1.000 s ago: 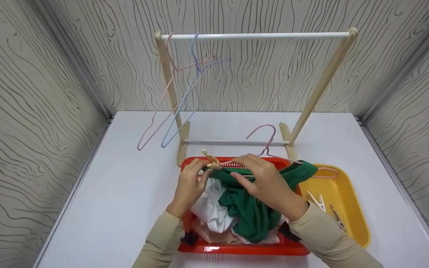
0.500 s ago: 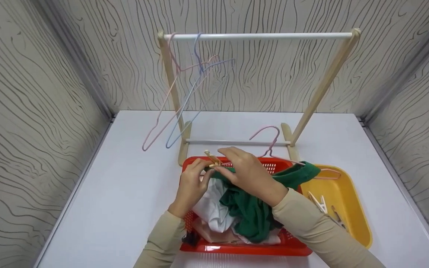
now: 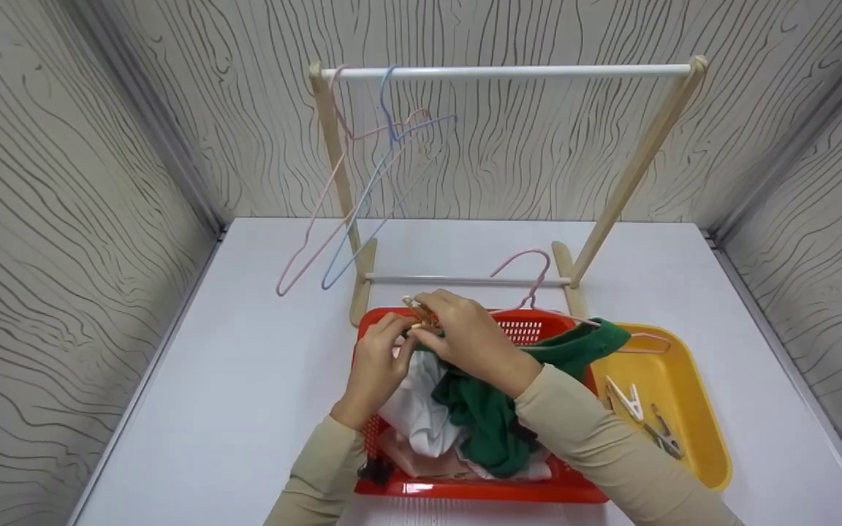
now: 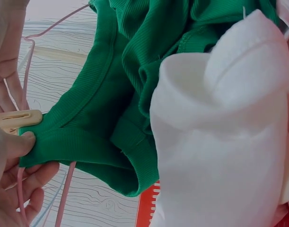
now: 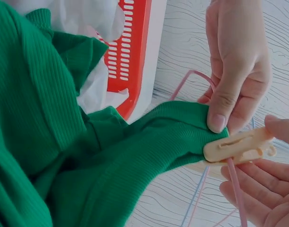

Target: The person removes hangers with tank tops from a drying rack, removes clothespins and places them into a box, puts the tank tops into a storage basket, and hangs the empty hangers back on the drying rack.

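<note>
A green ribbed garment (image 3: 490, 420) is draped on a pink wire hanger (image 3: 538, 274) above the red basket (image 3: 479, 492). My left hand (image 3: 377, 361) pinches the garment's edge near the hanger's left end, thumb on the cloth in the left wrist view. A cream plastic clothespin (image 5: 239, 145) sits over that edge, beside the left thumb. My right hand (image 3: 473, 342) holds the clothespin's outer end between thumb and fingers. The head view mostly hides the clothespin behind the fingers. White cloth (image 4: 220, 142) lies beside the green one.
A white-barred rack (image 3: 509, 71) stands behind, with a pink hanger (image 3: 308, 226) and a blue hanger (image 3: 370, 193) at its left. The yellow tray (image 3: 699, 409) to the right holds a white clothespin (image 3: 627, 400) and other small clips.
My right hand has moved left along the garment to the clothespin and now holds its end. My left hand stays at the garment's left edge.
</note>
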{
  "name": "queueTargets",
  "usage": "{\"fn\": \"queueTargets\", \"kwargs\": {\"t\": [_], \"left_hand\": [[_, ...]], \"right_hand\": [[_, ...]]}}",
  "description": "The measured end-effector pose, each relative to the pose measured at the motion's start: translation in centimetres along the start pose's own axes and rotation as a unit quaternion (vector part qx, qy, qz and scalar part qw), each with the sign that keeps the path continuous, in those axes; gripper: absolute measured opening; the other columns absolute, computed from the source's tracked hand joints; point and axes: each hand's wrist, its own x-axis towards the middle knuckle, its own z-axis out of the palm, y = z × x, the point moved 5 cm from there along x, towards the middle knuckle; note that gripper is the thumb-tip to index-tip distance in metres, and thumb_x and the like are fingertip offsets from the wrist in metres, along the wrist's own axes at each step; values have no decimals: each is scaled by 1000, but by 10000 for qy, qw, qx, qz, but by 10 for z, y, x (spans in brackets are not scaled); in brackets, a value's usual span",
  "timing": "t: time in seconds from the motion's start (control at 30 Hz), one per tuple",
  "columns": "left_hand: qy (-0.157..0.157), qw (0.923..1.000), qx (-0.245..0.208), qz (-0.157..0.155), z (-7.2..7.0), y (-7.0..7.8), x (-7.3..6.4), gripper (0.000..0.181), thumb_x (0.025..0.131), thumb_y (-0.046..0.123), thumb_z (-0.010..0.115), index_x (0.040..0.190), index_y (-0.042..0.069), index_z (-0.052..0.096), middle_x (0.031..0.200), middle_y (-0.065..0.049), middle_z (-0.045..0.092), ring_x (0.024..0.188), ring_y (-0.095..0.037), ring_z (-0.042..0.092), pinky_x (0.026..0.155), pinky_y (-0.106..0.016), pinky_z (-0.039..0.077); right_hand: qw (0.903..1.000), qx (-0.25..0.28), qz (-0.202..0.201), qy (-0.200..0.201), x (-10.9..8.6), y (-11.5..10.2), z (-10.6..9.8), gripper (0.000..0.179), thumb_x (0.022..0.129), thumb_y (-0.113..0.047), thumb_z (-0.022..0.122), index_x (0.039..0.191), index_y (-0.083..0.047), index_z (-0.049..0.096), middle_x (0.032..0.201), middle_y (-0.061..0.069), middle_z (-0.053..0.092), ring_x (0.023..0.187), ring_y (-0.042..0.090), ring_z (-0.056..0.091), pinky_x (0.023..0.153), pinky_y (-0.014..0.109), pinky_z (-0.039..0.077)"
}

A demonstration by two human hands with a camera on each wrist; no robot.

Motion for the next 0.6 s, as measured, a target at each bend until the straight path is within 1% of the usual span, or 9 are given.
{"fn": "queueTargets", "kwargs": {"t": [0.13,0.27,0.43,0.6], "left_hand": [[-17,10000,30,6,0,0,0,13,89,9,67,101,7,69,93,-7,68,81,-18,65,71,-29,58],[23,9999,103,78,0,1,0,12,88,10,68,100,7,69,92,-6,68,81,-17,65,73,-28,57],[63,9999,54,112,0,1,2,14,87,7,68,101,6,69,94,-7,69,83,-18,65,74,-27,58],[151,9997,15,201,0,2,1,15,86,5,69,101,6,69,94,-7,69,84,-18,66,72,-25,58]], "right_hand": [[9999,112,51,26,0,0,4,37,89,-23,69,118,-2,61,105,12,68,89,21,70,81,34,59],[9998,197,14,44,0,0,5,32,89,-21,68,114,-2,61,100,12,65,84,20,67,80,32,60],[9997,188,-141,82,0,0,6,29,89,-21,68,110,-2,59,97,12,63,82,19,63,78,31,60],[9989,144,-359,264,-1,-1,6,24,89,-17,68,106,-2,61,94,11,64,79,18,63,76,29,59]]}}
